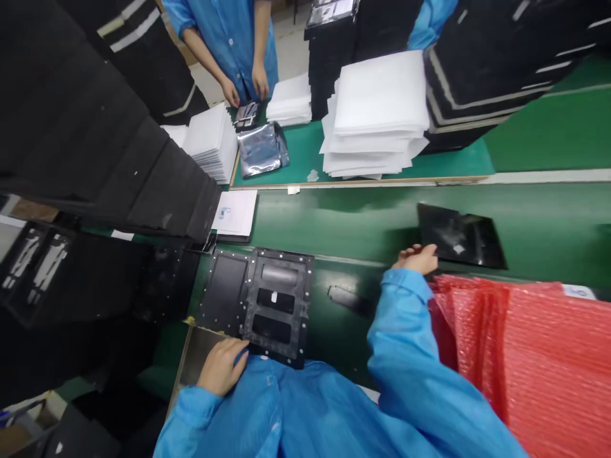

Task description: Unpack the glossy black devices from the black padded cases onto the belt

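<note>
My right hand (417,259) grips the near left corner of a glossy black panel (470,240) with curled fingers. The panel's left side looks raised above the green bench, with a shadow beside it, and a small pale sticker is on its face. Close to my body, my left hand (223,366) rests by the near edge of a black hinged fixture (277,273), thumb apart from the fingers, with nothing visible in it. The fixture lies opened out, light dots along its borders. Its right half has rectangular recesses and a small white piece; the left half (224,292) is a flat plate.
Red bubble-wrap bags (548,356) are piled at my right. A flat dark strip (351,298) lies mid-bench. White sheet stacks (382,95) and a silver bag (263,151) sit on the far shelf. Black foam stacks (109,140) rise at left. A co-worker (233,44) in blue handles items opposite.
</note>
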Demonstrator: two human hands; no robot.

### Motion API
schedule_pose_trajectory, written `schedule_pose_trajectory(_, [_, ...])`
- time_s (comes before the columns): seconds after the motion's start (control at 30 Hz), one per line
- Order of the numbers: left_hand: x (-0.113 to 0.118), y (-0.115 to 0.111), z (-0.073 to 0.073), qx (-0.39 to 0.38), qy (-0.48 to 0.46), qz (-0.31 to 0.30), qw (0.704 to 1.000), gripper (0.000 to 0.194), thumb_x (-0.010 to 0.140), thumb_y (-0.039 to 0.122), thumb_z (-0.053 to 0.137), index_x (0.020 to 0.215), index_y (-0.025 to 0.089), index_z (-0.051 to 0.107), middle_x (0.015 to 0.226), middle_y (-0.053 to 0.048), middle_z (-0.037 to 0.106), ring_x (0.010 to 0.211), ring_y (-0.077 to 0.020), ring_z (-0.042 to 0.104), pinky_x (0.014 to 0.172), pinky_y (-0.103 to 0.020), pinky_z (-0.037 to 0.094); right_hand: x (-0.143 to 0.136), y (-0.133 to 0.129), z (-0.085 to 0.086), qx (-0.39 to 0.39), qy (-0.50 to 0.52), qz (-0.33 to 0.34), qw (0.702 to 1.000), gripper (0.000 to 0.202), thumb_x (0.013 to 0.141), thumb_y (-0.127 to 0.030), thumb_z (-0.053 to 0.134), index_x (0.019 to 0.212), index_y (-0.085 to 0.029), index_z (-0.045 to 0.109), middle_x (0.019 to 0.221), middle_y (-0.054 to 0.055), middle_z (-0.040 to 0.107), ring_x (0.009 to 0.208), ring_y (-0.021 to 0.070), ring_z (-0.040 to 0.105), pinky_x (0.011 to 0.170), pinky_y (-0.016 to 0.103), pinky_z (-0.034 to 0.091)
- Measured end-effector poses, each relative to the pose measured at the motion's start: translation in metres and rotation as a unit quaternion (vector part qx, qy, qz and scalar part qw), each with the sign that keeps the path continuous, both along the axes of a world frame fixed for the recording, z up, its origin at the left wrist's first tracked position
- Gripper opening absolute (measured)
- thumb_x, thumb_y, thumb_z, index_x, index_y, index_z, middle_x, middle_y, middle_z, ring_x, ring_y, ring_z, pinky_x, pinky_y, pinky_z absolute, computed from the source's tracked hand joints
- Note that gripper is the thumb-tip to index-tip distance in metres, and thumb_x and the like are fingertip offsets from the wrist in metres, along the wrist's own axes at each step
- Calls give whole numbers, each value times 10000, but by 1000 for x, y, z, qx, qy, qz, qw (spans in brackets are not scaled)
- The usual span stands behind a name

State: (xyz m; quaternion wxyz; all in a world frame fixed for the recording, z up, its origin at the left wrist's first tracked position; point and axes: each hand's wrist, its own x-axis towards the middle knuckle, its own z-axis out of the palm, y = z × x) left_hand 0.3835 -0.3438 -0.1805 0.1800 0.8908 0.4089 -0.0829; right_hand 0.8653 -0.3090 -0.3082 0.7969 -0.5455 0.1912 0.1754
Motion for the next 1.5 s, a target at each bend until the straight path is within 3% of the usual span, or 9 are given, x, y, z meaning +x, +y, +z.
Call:
schedule_pose_trajectory(0.3, [-23, 52, -26, -45, -63, -116, 990, 259, 888, 227, 479, 1044, 207, 685, 977, -75, 719, 874, -198, 672, 780, -338, 548, -193, -127, 30, 78, 11, 335, 939, 337, 629, -483, 784, 783, -221, 637, 642, -4, 571, 536, 131, 488, 527, 304, 478])
schedule_pose_trajectory(0.53, [-75, 93, -54, -59, -140, -169, 974, 256, 889, 229, 482, 1044, 186, 682, 992, -77, 720, 863, -198, 667, 783, -342, 538, -288, -142, 57, -56, 4, 479, 876, 428, 629, -613, 746, 762, -217, 652, 724, 35, 613, 636, 169, 525, 592, 320, 475])
schedule_pose_trajectory(0.7, [-126, 111, -68, -70, -152, -161, 973, 244, 889, 236, 500, 1044, 192, 683, 996, -69, 722, 874, -203, 669, 786, -343, 535, -313, -132, 64, -197, -15, 504, 841, 573, 507, -720, 754, 728, -204, 640, 676, 19, 596, 622, 159, 521, 626, 315, 471])
schedule_pose_trajectory(0.9, [-162, 119, -75, -84, -142, -144, 976, 236, 890, 242, 498, 1020, 203, 691, 998, -71, 719, 882, -194, 667, 822, -334, 527, -298, -122, 76, -288, -90, 660, 688, 595, 606, -800, 609, 605, -207, 564, 571, 24, 543, 568, 173, 501, 593, 328, 441])
schedule_pose_trajectory(1.03, [-148, 117, -78, -125, -145, -141, 971, 271, 904, 327, 499, 1072, 204, 673, 1036, -80, 707, 925, -208, 661, 851, -353, 523, -294, -123, 60, -456, -291, 570, 618, 591, 646, -808, 541, 512, -234, 485, 567, 39, 496, 594, 207, 501, 627, 370, 446])
schedule_pose_trajectory(1.13, [-109, 108, -87, -179, -165, -117, 963, 455, 863, 439, 558, 1238, 182, 578, 1202, -118, 647, 1102, -259, 608, 953, -414, 489, -307, -129, 37, -487, -399, 420, 654, 523, 655, -761, 591, 637, -240, 559, 794, 95, 586, 809, 271, 567, 795, 442, 483])
schedule_pose_trajectory(1.23, [-60, 90, -105, -247, -212, -70, 943, 761, 787, 480, 639, 1412, 140, 369, 1441, -176, 441, 1337, -298, 418, 1101, -462, 365, -323, -136, 13, -428, -347, 343, 761, 666, 644, -743, 629, 1045, -212, 608, 1152, 149, 596, 1067, 312, 555, 978, 509, 427])
schedule_pose_trajectory(1.37, [-27, 57, -131, -313, -254, 58, 913, 890, 822, 428, 593, 1488, 103, 101, 1553, -217, 195, 1448, -275, 205, 1178, -455, 232, -337, -149, -12, -278, -144, 375, 872, 789, 675, -753, 591, 1257, -222, 543, 1310, 124, 557, 1278, 314, 456, 1088, 524, 341])
schedule_pose_trajectory(1.5, [-32, 40, -135, -316, -245, 129, 907, 842, 853, 379, 550, 1498, 163, 54, 1566, -170, 194, 1454, -244, 195, 1189, -452, 201, -338, -162, -20, -183, -95, 408, 889, 748, 725, -624, 636, 1358, -259, 477, 1392, 83, 500, 1342, 290, 395, 1115, 498, 318])
